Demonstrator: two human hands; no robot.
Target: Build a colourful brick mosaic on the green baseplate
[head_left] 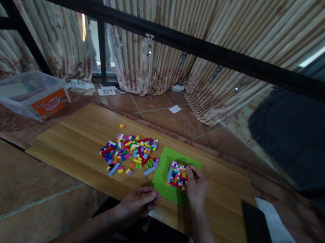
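Observation:
A green studded baseplate (160,178) lies on the wooden table. On it stands a roughly square block (178,175) built of many-coloured toy bricks. My right hand (197,186) is over the right side of the baseplate, thumb and fingers closed together at the block's far right corner; whatever they pinch is hidden. My left hand (138,202) hovers by the table's front edge, just off the baseplate's near left corner. Its fingers are curled in a pinch, and any small thing between them cannot be made out. Loose toy bricks (129,147) of mixed colours lie in a spread pile left of the baseplate.
The wooden table (73,136) is long and low. Beyond its left end sits a clear plastic tub (25,93) with an orange label. A dark flat object (258,235) and white paper (277,228) lie at the right end. A black metal bar (170,34) crosses before the curtains.

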